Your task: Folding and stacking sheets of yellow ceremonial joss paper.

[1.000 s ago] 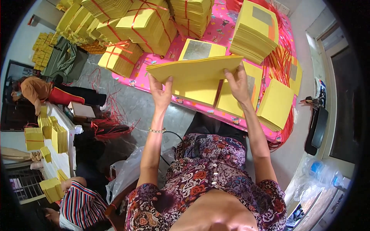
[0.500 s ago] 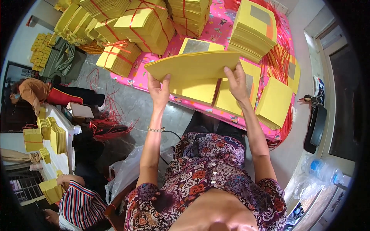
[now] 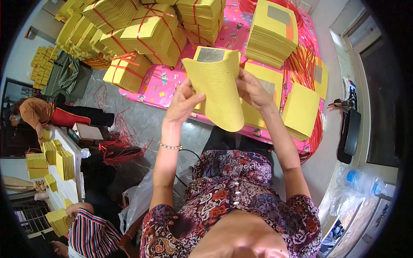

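I hold a thick stack of yellow paper sheets (image 3: 219,92) upright in front of me, its lower edge curling toward me. My left hand (image 3: 184,102) grips the stack's left edge and my right hand (image 3: 253,90) grips its right edge. Behind the stack lies a pink patterned mat (image 3: 172,81) with loose piles of the same yellow paper, some with a silver square in the middle (image 3: 275,30). Bundles of yellow paper tied with red string (image 3: 148,32) are stacked at the far left of the mat.
Red strings (image 3: 122,144) lie on the grey floor at left. Another person in an orange top (image 3: 36,112) crouches at far left; one in a striped shirt (image 3: 88,236) sits at lower left beside a white table (image 3: 64,172) with yellow stacks. A plastic bottle (image 3: 361,180) lies at right.
The stack was held flat and wide across; now it is turned upright and bent between my hands, which have come closer together.
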A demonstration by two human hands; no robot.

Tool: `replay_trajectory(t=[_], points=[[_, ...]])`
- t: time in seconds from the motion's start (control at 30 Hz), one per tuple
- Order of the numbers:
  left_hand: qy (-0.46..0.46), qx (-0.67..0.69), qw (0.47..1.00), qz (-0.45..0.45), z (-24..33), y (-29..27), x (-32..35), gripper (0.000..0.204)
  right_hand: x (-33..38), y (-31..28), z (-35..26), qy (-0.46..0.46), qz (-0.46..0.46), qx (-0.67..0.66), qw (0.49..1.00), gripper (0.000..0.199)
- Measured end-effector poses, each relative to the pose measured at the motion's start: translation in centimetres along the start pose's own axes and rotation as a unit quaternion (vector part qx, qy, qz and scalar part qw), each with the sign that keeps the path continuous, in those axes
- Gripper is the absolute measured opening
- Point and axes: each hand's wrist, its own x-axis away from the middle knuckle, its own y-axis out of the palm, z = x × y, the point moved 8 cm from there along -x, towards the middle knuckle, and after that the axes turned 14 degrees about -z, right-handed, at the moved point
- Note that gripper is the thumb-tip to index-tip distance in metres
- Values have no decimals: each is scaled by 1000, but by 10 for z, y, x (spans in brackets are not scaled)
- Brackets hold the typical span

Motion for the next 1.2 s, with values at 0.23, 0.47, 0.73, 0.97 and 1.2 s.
replay_trajectory(t=[0.23, 0.47, 0.73, 0.97, 1.2], points=[[-40, 0, 999, -14, -19, 20, -14, 59, 3, 15, 0, -13, 20, 80, 997, 41], [-60, 12, 998, -1, -25, 27, -15, 54, 15, 18, -2, -54, 45, 157, 985, 38], [-17, -57, 996, 62, -7, 23, -14, 49, 35, -6, -12, -51, 106, 105, 988, 49], [29, -200, 975, 92, 4, 42, -19, 46, 42, 23, -33, -89, 189, 354, 912, 48], [-61, -137, 984, 94, -2, 38, -23, 44, 44, 1, -15, -10, 149, 198, 969, 45]])
